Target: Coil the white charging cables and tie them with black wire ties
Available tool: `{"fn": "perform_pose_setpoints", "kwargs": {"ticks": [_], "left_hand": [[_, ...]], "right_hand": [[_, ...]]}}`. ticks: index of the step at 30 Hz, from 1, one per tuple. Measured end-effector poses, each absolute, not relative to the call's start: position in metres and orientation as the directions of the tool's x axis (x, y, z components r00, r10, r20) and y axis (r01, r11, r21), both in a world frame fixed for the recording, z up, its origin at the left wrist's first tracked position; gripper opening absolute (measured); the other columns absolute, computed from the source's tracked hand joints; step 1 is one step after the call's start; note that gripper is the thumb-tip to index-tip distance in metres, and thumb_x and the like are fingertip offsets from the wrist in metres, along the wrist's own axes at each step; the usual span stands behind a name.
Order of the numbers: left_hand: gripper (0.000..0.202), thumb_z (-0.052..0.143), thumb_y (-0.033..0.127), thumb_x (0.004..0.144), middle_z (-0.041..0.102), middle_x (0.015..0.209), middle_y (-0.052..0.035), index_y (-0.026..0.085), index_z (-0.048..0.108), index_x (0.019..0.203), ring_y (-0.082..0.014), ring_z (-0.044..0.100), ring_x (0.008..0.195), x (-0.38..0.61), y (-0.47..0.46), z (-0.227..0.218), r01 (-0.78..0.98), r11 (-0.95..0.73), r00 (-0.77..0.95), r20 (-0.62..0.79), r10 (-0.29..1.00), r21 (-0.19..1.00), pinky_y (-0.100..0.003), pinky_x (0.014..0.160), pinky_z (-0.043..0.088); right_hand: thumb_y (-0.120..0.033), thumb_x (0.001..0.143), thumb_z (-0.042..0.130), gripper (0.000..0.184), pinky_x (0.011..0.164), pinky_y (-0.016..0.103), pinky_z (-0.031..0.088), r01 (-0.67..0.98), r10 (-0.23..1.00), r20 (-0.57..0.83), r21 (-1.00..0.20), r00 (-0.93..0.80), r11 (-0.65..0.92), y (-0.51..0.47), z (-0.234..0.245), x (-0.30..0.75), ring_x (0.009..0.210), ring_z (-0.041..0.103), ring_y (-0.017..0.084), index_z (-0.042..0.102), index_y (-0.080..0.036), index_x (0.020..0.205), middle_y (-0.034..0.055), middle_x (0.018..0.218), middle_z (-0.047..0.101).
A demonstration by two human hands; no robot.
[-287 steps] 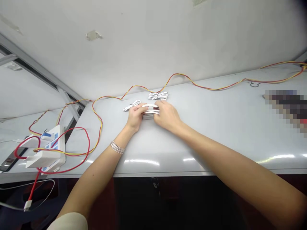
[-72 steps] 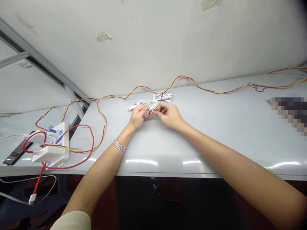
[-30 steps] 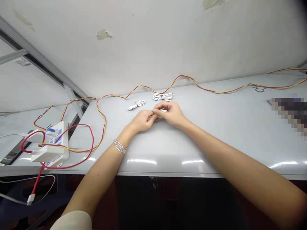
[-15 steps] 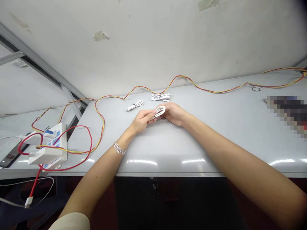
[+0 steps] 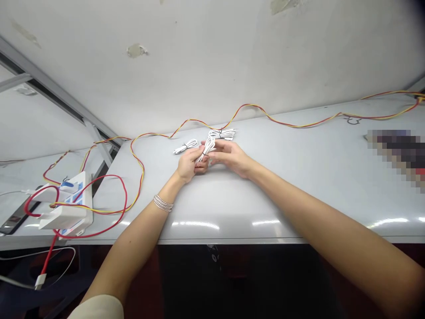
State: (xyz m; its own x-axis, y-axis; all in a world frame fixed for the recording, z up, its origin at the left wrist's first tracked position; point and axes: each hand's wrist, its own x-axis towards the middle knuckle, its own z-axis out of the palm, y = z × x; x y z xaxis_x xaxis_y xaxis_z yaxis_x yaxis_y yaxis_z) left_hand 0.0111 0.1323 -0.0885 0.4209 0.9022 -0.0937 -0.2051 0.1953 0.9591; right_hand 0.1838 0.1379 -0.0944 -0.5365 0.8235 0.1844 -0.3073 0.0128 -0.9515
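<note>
A white cable bundle (image 5: pixel 207 147), folded into loops with a dark tie around its middle, is held upright and tilted above the table. My left hand (image 5: pixel 191 164) pinches its lower end between thumb and fingers. From the other side my right hand (image 5: pixel 232 158) curves around the bundle, its thumb at the tie and its index finger reaching behind the loops; part of its grip is hidden. Behind the hands lie two more tied white cables, a smaller cable (image 5: pixel 185 146) on the left and a thicker cable (image 5: pixel 226 134) near the wall.
A red and yellow twisted wire (image 5: pixel 292 126) runs along the wall on the grey table (image 5: pixel 282 199). At left sits a white power strip (image 5: pixel 86 195) with plugged adapters and a red cable loop (image 5: pixel 126 195). Pixelated item (image 5: pixel 398 153) on the right; phone (image 5: pixel 16 217) far left.
Both hands have shifted slightly left with the cable bundle. The bundle has turned more upright, and my right thumb has come round to its near side.
</note>
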Motion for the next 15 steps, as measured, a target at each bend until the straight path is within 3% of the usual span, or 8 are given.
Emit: {"fn": "perform_pose_setpoints", "kwargs": {"ticks": [5, 10, 15], "left_hand": [[0.045, 0.062, 0.048, 0.087, 0.025, 0.048, 0.0073, 0.017, 0.041, 0.061, -0.0038, 0.022, 0.041, 0.0121, 0.1323, -0.0909, -0.200, 0.232, 0.459, -0.118, 0.881, 0.952, -0.019, 0.042, 0.016], [0.044, 0.057, 0.046, 0.090, 0.024, 0.046, 0.0075, 0.017, 0.040, 0.061, -0.0040, 0.021, 0.039, 0.0102, 0.1333, -0.0919, -0.225, 0.235, 0.501, -0.094, 0.860, 0.946, -0.019, 0.041, 0.018], [0.047, 0.054, 0.048, 0.091, 0.023, 0.044, 0.0082, 0.018, 0.038, 0.059, -0.0045, 0.021, 0.036, 0.0104, 0.1324, -0.0885, -0.212, 0.276, 0.483, -0.145, 0.864, 0.937, -0.018, 0.040, 0.022]], "right_hand": [[-0.037, 0.075, 0.079, 0.030, 0.084, 0.032, 0.053, -0.251, 0.866, 0.198, -0.964, -0.459, 0.088, 0.1358, -0.0969, 0.1807, 0.088, 0.067, 0.017, 0.073, -0.018, 0.097, 0.0044, 0.095, 0.074], [-0.038, 0.075, 0.079, 0.026, 0.088, 0.032, 0.052, -0.234, 0.863, 0.242, -0.961, -0.444, 0.148, 0.1382, -0.0975, 0.1822, 0.090, 0.068, 0.017, 0.075, -0.018, 0.092, 0.0044, 0.097, 0.074], [-0.036, 0.079, 0.075, 0.021, 0.074, 0.029, 0.050, -0.065, 0.870, 0.332, -0.941, -0.364, 0.332, 0.1359, -0.0954, 0.1806, 0.081, 0.065, 0.016, 0.075, -0.018, 0.089, 0.0045, 0.090, 0.074]]}}
